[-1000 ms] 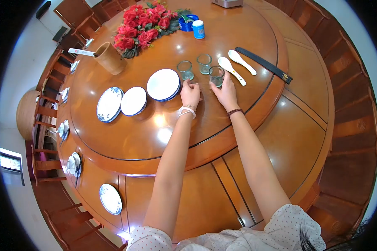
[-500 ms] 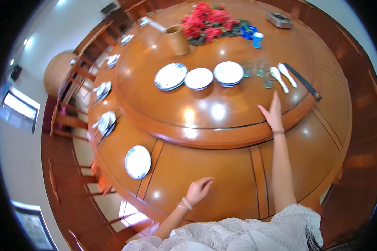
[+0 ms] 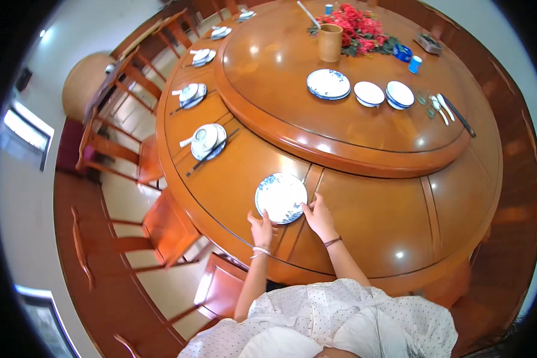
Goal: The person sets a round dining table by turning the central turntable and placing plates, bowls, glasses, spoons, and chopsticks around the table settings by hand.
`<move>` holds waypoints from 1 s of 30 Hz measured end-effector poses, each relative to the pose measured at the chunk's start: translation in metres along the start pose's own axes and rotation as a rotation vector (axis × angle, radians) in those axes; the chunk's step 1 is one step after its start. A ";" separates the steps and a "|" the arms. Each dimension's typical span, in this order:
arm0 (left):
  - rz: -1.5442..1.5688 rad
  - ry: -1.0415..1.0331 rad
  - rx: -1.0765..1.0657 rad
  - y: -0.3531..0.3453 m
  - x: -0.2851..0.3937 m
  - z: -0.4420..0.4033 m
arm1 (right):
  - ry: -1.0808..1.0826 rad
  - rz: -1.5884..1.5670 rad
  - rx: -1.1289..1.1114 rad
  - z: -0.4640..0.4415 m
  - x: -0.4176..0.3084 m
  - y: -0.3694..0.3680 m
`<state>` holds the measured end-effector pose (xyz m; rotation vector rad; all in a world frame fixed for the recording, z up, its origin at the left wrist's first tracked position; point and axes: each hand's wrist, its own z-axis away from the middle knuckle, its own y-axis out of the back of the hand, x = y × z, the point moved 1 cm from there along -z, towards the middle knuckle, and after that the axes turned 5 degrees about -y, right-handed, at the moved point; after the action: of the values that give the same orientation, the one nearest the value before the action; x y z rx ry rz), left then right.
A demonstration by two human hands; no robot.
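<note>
A white plate with a blue floral rim lies on the outer part of the wooden table. My left hand is at the plate's lower left edge, fingers apart. At its lower right edge is my right hand, thumb at the rim and fingers spread. Neither hand lifts the plate. To the left, a place setting has a bowl, a spoon, a plate and dark chopsticks beside it.
The raised round turntable holds stacked plates, white bowls, glasses, two spoons, black chopsticks, a wooden holder and red flowers. Chairs stand at the left.
The view has swung left. Both hands have left the area of the glasses and come to the single plate, first the left hand pulling back, then both meeting at its near edge.
</note>
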<state>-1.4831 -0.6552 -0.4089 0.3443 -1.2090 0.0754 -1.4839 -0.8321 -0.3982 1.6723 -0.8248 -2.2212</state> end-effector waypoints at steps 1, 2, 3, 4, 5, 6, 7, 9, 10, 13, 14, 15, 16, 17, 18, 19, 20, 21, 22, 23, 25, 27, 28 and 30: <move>0.006 0.042 -0.049 0.004 0.002 -0.007 | -0.014 -0.015 0.040 -0.003 -0.002 -0.016; -0.039 0.074 -0.099 0.008 0.001 -0.014 | -0.056 0.096 0.038 -0.006 -0.001 -0.031; -0.099 0.086 -0.142 0.012 0.003 -0.022 | -0.108 0.209 0.028 -0.006 0.001 -0.042; -0.159 0.103 -0.182 0.015 0.001 -0.029 | -0.135 0.204 0.056 -0.003 0.002 -0.046; -0.168 0.095 -0.215 0.017 -0.001 -0.035 | -0.103 0.144 0.075 -0.001 0.005 -0.048; -0.163 0.048 -0.283 0.019 -0.008 -0.042 | -0.065 0.087 0.095 -0.002 0.006 -0.049; -0.153 -0.001 -0.349 0.019 -0.012 -0.048 | -0.075 0.088 0.124 -0.005 0.010 -0.054; -0.062 -0.083 -0.354 0.017 -0.022 -0.049 | -0.082 -0.092 0.118 -0.004 0.019 -0.058; 0.025 -0.148 -0.329 0.014 -0.023 -0.049 | -0.082 -0.081 0.140 -0.002 0.022 -0.058; 0.067 -0.239 -0.334 0.015 0.002 -0.033 | 0.076 -0.374 0.244 0.001 0.012 -0.051; 0.073 -0.245 -0.343 0.012 0.017 -0.034 | 0.079 -0.370 0.256 -0.003 0.001 -0.043; 0.062 -0.300 -0.342 0.007 0.034 -0.038 | 0.038 -0.464 0.263 -0.010 -0.009 -0.033; 0.052 -0.357 -0.341 -0.003 0.048 -0.047 | -0.001 -0.559 0.270 -0.019 -0.018 -0.023; 0.094 -0.450 -0.309 -0.019 0.053 -0.065 | 0.004 -0.558 0.282 -0.030 -0.030 -0.009; 0.097 -0.458 -0.315 -0.033 0.072 -0.078 | 0.048 -0.620 0.292 -0.046 -0.043 0.006; 0.078 -0.517 -0.358 -0.050 0.096 -0.094 | 0.099 -0.688 0.296 -0.068 -0.053 0.019; 0.052 -0.579 -0.396 -0.066 0.123 -0.110 | 0.158 -0.615 0.357 -0.097 -0.048 0.026; 0.053 -0.624 -0.410 -0.085 0.150 -0.123 | 0.222 -0.591 0.400 -0.124 -0.050 0.036; 0.054 -0.668 -0.424 -0.105 0.173 -0.136 | 0.285 -0.567 0.444 -0.152 -0.052 0.047; -0.002 -0.700 -0.440 -0.126 0.187 -0.158 | 0.272 -0.551 0.455 -0.182 -0.049 0.056; -0.168 -0.733 -0.442 -0.169 0.209 -0.203 | 0.260 -0.421 0.506 -0.235 -0.051 0.079; -0.273 -0.857 -0.418 -0.211 0.213 -0.257 | 0.230 -0.370 0.567 -0.279 -0.054 0.094; -0.275 -0.968 -0.399 -0.232 0.209 -0.286 | 0.213 -0.344 0.580 -0.299 -0.053 0.100; -0.322 -0.986 -0.392 -0.256 0.217 -0.307 | 0.168 -0.259 0.612 -0.331 -0.045 0.107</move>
<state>-1.0667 -0.8318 -0.3592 0.2205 -2.0721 -0.6761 -1.1745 -0.9925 -0.3628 2.3154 -1.4131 -2.0595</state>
